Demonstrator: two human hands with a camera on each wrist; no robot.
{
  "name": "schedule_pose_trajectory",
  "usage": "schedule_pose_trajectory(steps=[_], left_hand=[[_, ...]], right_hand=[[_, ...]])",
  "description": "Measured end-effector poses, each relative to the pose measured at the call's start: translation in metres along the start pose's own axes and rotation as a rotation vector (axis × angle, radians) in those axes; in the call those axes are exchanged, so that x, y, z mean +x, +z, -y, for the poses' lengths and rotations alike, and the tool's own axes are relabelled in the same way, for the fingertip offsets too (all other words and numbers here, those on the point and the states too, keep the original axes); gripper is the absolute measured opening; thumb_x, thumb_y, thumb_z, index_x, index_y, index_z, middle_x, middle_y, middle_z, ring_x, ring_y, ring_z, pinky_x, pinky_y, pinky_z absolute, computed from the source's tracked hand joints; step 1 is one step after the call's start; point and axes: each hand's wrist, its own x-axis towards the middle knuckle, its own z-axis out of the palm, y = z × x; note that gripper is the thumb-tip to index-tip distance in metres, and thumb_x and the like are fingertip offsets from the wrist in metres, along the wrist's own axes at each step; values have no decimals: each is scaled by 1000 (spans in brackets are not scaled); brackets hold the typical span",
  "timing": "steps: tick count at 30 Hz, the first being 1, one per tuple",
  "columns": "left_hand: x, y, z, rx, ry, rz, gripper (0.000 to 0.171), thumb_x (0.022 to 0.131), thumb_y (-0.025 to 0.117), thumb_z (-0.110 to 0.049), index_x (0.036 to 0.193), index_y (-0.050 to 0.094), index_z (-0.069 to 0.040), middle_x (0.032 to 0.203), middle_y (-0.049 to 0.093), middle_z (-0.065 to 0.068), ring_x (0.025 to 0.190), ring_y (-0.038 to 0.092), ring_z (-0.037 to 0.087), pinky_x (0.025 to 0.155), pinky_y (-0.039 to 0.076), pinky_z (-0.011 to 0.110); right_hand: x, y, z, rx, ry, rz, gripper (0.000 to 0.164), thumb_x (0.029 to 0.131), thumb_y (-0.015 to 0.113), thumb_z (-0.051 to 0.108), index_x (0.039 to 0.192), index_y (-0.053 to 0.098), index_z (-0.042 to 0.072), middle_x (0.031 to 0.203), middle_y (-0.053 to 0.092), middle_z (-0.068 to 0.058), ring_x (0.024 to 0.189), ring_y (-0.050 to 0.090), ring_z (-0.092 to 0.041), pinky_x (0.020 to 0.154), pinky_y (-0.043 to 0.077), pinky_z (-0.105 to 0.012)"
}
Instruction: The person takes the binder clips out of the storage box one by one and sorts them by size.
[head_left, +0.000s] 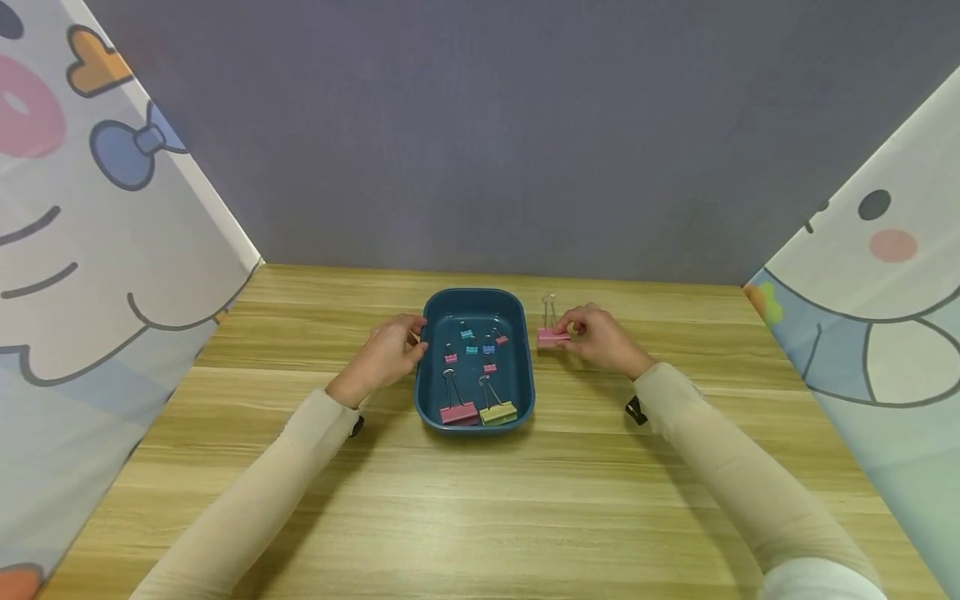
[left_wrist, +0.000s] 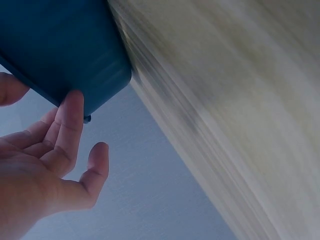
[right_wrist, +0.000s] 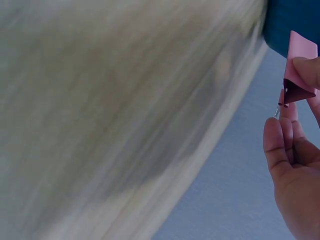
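Note:
A dark blue tray (head_left: 423,392) stands on the wooden table. My left hand (head_left: 384,354) is at its left rim, fingers loosely bent; in the left wrist view a fingertip (left_wrist: 75,100) rests against the outside wall. Just right of the tray, my right hand (head_left: 600,337) pinches a large pink binder clip (head_left: 549,337) between thumb and fingers, its wire handles pointing away. The clip's folded end (right_wrist: 299,75) shows in the right wrist view. Inside the tray lie a large pink binder clip (head_left: 458,413), a large yellow one (head_left: 498,413) and several small coloured ones.
The wooden table (head_left: 480,517) runs back to a grey panel (head_left: 480,167). Cartoon-printed sheets (head_left: 97,250) flank it at left and right. Black straps (head_left: 636,410) show at both wrists.

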Motion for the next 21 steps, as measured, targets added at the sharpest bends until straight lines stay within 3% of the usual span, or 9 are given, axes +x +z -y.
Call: schedule_pose_trajectory(steps=[9,21], left_hand=[[0,2,0,17,-1,-4,41,90,61,-8,127,52,8,109,58,16,92,60,25,88,39,46],[0,1,-1,19,-15,4,42,90,62,-10,128,51,7,111,59,17,93,60,26,95,29,51]], right_hand=[[5,9,-8,34,53,73,16,76,77,3,88,71,12,77,58,-2,73,43,-22,64,36,-35],[9,14,-14,8,19,99,14,78,77,7,89,71,13,73,57,2,71,41,-22,64,32,-36]])
